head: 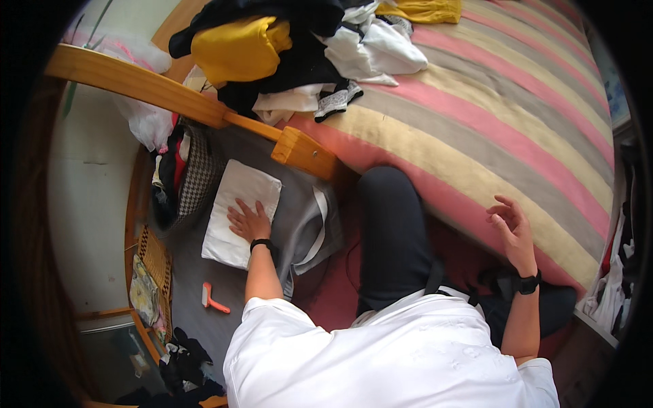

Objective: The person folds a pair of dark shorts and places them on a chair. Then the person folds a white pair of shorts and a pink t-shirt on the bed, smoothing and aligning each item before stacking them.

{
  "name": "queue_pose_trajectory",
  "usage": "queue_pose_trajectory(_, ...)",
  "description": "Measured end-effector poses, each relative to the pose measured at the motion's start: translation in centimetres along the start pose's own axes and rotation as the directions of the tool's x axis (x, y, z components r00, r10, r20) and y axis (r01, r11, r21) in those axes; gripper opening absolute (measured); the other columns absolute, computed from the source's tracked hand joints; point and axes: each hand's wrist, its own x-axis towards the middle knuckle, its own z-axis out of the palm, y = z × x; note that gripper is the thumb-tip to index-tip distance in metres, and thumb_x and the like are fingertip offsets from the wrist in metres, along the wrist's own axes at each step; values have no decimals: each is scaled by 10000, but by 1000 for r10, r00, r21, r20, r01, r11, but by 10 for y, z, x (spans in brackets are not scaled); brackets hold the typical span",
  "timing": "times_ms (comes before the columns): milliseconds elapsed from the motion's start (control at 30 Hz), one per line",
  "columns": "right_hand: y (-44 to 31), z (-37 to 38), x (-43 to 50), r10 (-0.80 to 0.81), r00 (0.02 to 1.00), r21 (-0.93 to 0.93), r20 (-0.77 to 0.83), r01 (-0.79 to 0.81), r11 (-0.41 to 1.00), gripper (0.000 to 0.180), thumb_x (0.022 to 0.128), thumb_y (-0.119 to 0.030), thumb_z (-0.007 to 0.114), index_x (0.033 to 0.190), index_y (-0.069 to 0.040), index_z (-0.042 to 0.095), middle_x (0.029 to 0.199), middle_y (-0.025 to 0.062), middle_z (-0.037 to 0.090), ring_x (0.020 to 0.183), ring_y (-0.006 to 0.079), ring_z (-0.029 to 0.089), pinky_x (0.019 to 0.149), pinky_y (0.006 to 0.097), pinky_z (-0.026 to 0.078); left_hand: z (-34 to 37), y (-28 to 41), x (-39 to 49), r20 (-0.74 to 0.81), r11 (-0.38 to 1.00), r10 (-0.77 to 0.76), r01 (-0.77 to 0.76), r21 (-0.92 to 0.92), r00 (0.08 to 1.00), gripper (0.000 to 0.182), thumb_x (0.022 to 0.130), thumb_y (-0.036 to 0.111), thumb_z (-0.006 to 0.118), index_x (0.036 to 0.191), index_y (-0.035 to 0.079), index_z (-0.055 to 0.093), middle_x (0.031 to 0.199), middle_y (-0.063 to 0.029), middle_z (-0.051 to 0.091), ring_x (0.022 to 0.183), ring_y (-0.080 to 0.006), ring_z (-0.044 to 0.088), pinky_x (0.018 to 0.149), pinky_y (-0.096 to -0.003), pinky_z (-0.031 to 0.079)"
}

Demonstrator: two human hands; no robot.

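Observation:
My left hand (249, 221) lies flat, fingers spread, on a folded white cloth (224, 239), which rests on a grey fabric surface (191, 285). A grey cloth piece with a white band (320, 224) lies just right of it. Nearer to me on the grey surface is an orange-handled tool with a pale head (210, 299), perhaps a peeler or lint brush. My right hand (511, 229) is raised over the edge of a striped bed cover (459, 127), its fingers loosely curled and apart, holding nothing.
A wooden bed rail (148, 86) with a square post (306, 152) runs between the grey surface and the bed. Yellow (234, 51), black and white clothes are heaped on the bed. A houndstooth fabric bin (196, 178) with clothes and a woven basket (153, 255) stand left.

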Motion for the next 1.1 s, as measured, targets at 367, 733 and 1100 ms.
queue_pose_trajectory(367, 29, -88, -17, 38, 985, 95, -168, -22, 995, 373, 1010, -122, 602, 1362, -26, 523, 1101, 61, 662, 916, 115, 647, 813, 254, 524, -16, -49, -66, 219, 927, -355, 372, -43, 909, 779, 993, 693, 371, 1642, 328, 143, 1696, -230, 49, 1537, -503, 71, 1178, -684, 160)
queue_pose_trajectory(733, 5, -111, -6, 17, 998, -151, -64, -27, 988, 369, 992, -132, 635, 1325, 6, 556, 1020, 71, 687, 872, 129, 652, 758, 279, 529, -118, -74, 3, 342, 804, -35, 230, -548, 939, 619, 971, 373, 687, 1362, -90, 560, 1376, -283, 594, 1311, -348, 562, 1086, -415, 439)
queue_pose_trajectory(1100, 16, -142, 33, -76, 989, -250, -128, 42, 967, 296, 923, -59, 681, 1201, 29, 635, 1031, 99, 696, 940, 175, 680, 835, 309, 551, -425, 275, -7, -273, -326, 729, -33, -945, 628, 506, 1042, 295, 591, 1452, 15, 491, 1440, -140, 544, 1313, -251, 543, 1082, -392, 442)
